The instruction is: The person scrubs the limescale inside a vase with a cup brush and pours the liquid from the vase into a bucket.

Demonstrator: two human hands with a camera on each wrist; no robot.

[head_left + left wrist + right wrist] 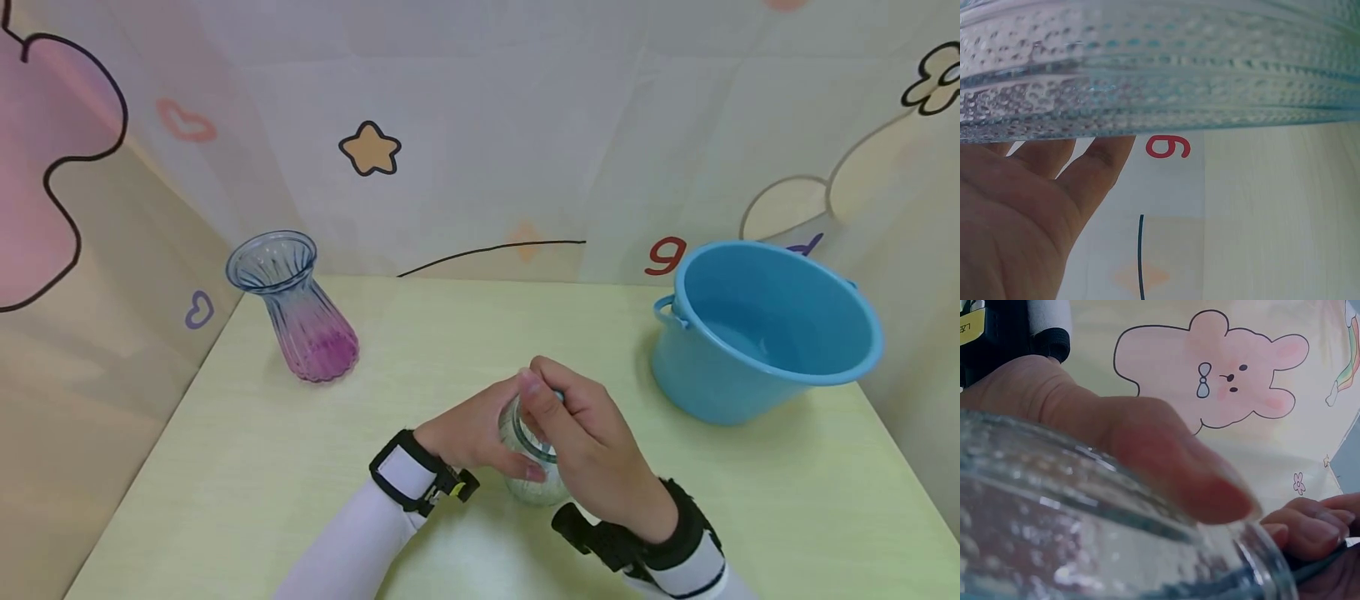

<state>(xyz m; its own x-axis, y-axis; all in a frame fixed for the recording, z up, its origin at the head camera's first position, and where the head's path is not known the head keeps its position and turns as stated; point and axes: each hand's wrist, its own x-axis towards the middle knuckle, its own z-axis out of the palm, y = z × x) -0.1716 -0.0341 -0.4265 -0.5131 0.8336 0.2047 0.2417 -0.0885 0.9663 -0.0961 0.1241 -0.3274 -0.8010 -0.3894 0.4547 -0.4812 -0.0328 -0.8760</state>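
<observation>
A clear, bumpy-textured glass jar (536, 492) stands on the table, its mouth tipped toward the back. My left hand (472, 429) grips its side, the thumb (1179, 469) lying along the glass near the rim. In the left wrist view the jar (1160, 75) spans the top, with the fingers (1094, 159) reaching behind it. My right hand (600, 442) is over the mouth with curled fingers. In the right wrist view those fingers (1310, 528) pinch a thin blue-green thing (1319, 565) that runs into the jar's mouth; its kind cannot be made out.
A fluted glass vase (296, 308), blue above and pink below, stands at the back left. At the right is a light blue bucket (720, 375) with side lugs. A printed curtain (480, 150) hangs behind the pale table (225, 500).
</observation>
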